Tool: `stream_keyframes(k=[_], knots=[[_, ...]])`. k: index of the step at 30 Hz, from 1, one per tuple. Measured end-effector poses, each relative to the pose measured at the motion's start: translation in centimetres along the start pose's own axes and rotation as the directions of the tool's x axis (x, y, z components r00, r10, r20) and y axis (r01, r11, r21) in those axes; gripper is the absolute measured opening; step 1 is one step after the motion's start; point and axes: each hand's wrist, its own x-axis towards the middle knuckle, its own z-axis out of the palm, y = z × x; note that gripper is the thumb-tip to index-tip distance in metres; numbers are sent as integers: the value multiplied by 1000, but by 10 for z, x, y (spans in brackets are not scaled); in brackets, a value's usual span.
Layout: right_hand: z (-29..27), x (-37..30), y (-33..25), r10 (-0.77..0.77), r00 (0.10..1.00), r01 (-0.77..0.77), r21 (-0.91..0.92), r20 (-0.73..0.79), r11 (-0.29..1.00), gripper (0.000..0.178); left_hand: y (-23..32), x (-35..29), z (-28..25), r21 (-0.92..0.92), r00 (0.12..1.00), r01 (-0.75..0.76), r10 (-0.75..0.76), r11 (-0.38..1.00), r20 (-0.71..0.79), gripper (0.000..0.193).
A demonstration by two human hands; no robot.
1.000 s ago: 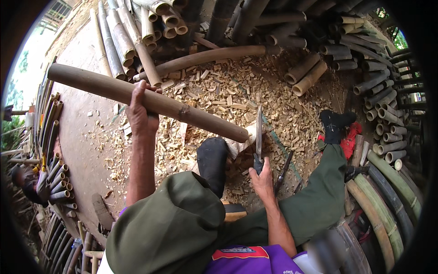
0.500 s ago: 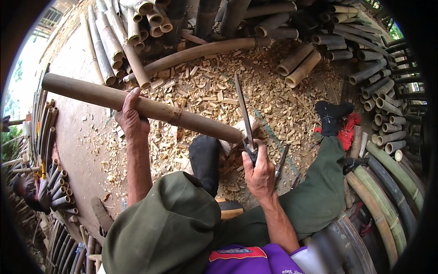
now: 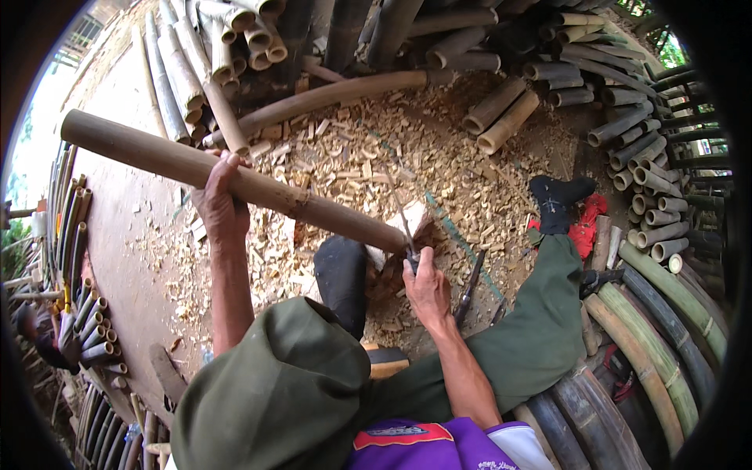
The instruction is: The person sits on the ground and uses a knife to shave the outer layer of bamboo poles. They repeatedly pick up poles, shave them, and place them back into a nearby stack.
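A thick brown bamboo pole (image 3: 333,211) slants across in front of me, its far-left end raised. My left hand (image 3: 220,200) is closed around it near the middle. The pole's lower right end is beside a pale wooden block (image 3: 419,219) among the chips. My right hand (image 3: 428,288) is closed on the dark handle of a long-bladed knife (image 3: 400,205). The thin blade points up and away, close to that end of the pole; whether it touches cannot be told. A second knife (image 3: 471,287) lies on the ground right of my right hand.
Wood chips (image 3: 345,149) cover the ground ahead. Stacked bamboo tubes (image 3: 658,184) stand on the right, with more bundles at the back and left. Two short tubes (image 3: 505,121) lie beyond the chips. My dark-socked foot (image 3: 341,274) is beside the block.
My right hand has shifted left with the knife, bringing its base nearer the pole's end. The blade has turned and now looks much thinner. My left hand keeps its hold on the pole.
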Motion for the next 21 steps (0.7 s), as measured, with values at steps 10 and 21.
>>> stream_keyframes(k=[10,21], knots=[[4,-18,5,-76,990,90,112,-120,990,32,1,-3,9,4,1000,-27,27,1000,12,41],[-10,-23,-8,-243,931,305,214,-271,928,32,11,-9,3,-69,975,44,-27,997,222,49]])
